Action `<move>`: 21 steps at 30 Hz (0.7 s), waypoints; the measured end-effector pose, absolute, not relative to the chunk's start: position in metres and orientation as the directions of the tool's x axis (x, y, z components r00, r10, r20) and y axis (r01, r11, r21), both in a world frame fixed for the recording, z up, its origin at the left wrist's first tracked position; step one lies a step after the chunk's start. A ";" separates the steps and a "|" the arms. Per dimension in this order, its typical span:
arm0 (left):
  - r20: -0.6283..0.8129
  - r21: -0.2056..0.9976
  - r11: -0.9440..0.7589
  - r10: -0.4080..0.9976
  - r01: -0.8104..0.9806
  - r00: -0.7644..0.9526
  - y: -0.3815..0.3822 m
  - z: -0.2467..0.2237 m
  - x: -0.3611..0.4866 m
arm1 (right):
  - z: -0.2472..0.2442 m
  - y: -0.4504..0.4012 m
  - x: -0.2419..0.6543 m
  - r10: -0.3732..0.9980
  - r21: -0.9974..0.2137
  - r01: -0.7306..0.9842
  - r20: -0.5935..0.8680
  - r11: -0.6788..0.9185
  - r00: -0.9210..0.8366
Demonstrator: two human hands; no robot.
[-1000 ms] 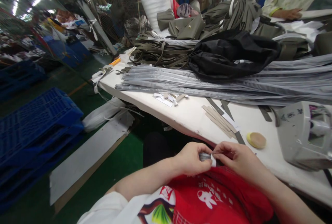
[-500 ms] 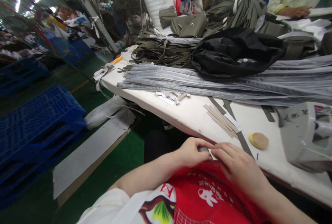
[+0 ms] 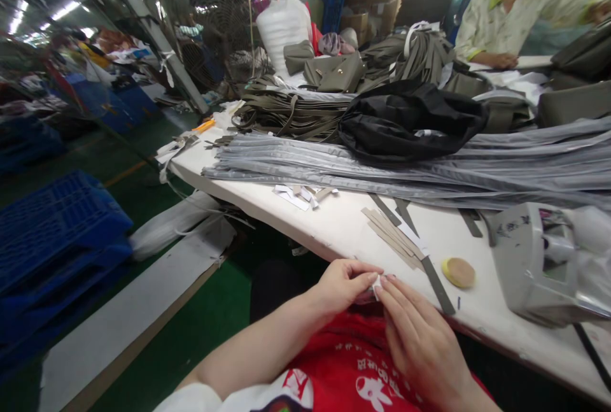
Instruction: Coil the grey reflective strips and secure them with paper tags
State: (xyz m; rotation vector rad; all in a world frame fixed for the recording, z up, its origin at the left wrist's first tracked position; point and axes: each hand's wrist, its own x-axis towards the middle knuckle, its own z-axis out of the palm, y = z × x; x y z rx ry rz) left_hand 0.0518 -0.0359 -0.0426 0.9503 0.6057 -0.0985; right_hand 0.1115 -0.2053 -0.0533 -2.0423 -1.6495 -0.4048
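Note:
Close to the table's front edge, above the red apron (image 3: 344, 348), my two hands meet at the fingertips. Between them shows a small white-faced strip (image 3: 377, 286), mostly covered by fingers. My left hand (image 3: 344, 286) pinches it between thumb and index finger. The fingers of my right hand (image 3: 416, 326) are held together and press on its other side. On the tabletop just ahead lie thin taupe strips (image 3: 389, 234), a dark grey-green strip (image 3: 438, 284) and a round yellow-edged pad (image 3: 458, 272).
Long grey strips (image 3: 286, 160) span the white table (image 3: 267, 203), with a black cloth bundle (image 3: 405, 119) over them. A grey plastic holder (image 3: 525, 265) stands at right. Paper scraps (image 3: 303, 195) lie left of centre. Across the table sits a person (image 3: 491, 33). Blue pallets (image 3: 62, 234) are on the floor.
My view has shifted, showing more of the person opposite. My right hand's fingers have turned to point more upward, and both hands stay together at the small strip.

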 end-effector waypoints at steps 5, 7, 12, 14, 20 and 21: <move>-0.484 0.790 0.523 0.213 0.320 0.849 -0.031 -0.041 0.050 | -0.036 -0.223 0.136 0.802 -0.283 0.944 0.517 -0.170 0.299; -0.485 0.803 0.502 0.238 0.321 0.841 -0.026 -0.039 0.049 | -0.024 -0.250 0.163 0.659 -0.271 0.896 0.609 -0.351 0.442; -0.445 0.835 0.463 0.250 0.297 0.860 -0.018 -0.032 0.050 | -0.027 -0.347 0.241 0.104 -0.297 0.385 0.659 -0.874 0.745; -0.440 0.840 0.454 0.246 0.299 0.863 -0.021 -0.032 0.053 | -0.044 -0.374 0.265 0.080 -0.414 0.288 0.451 -0.864 0.889; -0.439 0.846 0.424 0.207 0.324 0.874 -0.029 -0.038 0.059 | -0.072 -0.379 0.275 -0.045 -0.936 0.043 0.063 -0.351 0.997; -0.439 0.847 0.420 0.208 0.325 0.874 -0.029 -0.039 0.059 | -0.069 -0.378 0.268 -0.086 -0.944 0.048 0.080 -0.326 0.993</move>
